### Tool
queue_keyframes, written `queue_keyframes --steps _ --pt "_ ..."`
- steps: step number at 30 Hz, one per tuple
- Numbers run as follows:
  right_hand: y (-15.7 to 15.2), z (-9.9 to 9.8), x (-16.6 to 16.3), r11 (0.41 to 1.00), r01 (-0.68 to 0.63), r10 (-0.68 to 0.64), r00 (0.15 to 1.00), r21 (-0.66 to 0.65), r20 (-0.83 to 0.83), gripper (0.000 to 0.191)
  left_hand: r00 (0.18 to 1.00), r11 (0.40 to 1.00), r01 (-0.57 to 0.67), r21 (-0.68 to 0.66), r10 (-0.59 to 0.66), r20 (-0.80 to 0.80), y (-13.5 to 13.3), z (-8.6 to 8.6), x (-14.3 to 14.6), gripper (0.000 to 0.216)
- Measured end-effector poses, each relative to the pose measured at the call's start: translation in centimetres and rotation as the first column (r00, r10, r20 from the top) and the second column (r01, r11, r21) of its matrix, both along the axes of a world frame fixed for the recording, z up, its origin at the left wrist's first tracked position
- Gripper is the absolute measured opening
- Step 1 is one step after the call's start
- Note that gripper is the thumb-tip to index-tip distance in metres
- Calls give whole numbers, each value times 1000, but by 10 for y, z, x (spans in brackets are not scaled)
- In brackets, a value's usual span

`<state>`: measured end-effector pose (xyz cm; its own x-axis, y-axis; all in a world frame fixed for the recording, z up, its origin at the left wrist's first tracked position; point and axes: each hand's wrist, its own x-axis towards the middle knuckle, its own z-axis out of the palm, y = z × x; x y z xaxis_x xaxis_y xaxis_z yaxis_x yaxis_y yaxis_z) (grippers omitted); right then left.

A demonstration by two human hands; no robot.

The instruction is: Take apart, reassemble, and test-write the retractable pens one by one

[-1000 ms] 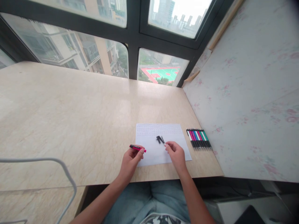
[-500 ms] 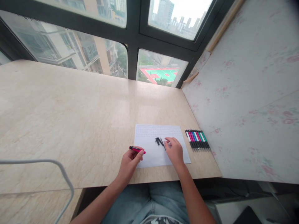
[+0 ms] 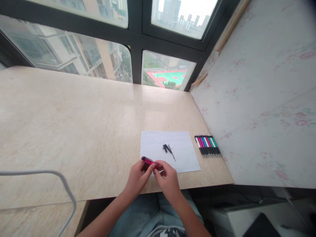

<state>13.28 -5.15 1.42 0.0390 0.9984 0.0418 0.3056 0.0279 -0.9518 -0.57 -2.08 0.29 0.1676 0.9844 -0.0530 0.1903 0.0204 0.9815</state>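
My left hand (image 3: 138, 176) is closed around a pink pen barrel (image 3: 147, 160) with a black clip end pointing up and left. At the barrel's lower right end, the thumb and fingers of my right hand (image 3: 168, 177) pinch together against it; any small part between them is hidden. Both hands are over the front edge of a white sheet of paper (image 3: 184, 164) with lines of writing along its top. On the sheet lie a thin dark pen refill (image 3: 172, 154) and several short black pen pieces (image 3: 166, 148), just beyond my right hand.
A neat row of pens (image 3: 207, 145) in several colours lies right of the paper, beside the papered wall (image 3: 259, 115). The marble-patterned tabletop (image 3: 74, 131) runs back to the window. A grey cable or tube (image 3: 59, 172) curves at lower left.
My right hand has left the black pieces on the paper and come left and down to the pen barrel's end. The left hand has shifted slightly right with the barrel.
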Motion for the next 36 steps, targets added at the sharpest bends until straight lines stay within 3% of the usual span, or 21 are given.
queue_keyframes --steps 3,5,11,16,20,25,30,36 --pt "2 -7 0 997 29 -38 992 -74 -118 16 986 990 36 134 -13 -168 -3 2 1 18" --pt "2 -9 1 997 45 -51 994 -63 -98 15 974 984 61 169 -22 -225 -5 4 2 16" --pt "10 -14 34 986 163 -166 983 37 83 20 966 980 101 172 -55 -254 -6 5 4 20" --pt "22 -18 87 930 347 -366 854 118 369 24 963 976 121 181 -71 -260 -4 2 2 16" --pt "26 -23 103 929 348 -358 749 129 558 23 965 976 128 174 -82 -250 -4 2 2 14" --pt "24 -29 97 951 288 -286 694 109 660 23 964 976 133 174 -86 -252 -4 3 1 15" --pt "19 -33 101 937 303 -340 681 173 648 27 966 977 125 172 -80 -248 -3 4 1 16" --pt "16 -35 110 905 334 -424 767 264 482 30 982 987 74 144 -46 -185 -1 3 -1 17"
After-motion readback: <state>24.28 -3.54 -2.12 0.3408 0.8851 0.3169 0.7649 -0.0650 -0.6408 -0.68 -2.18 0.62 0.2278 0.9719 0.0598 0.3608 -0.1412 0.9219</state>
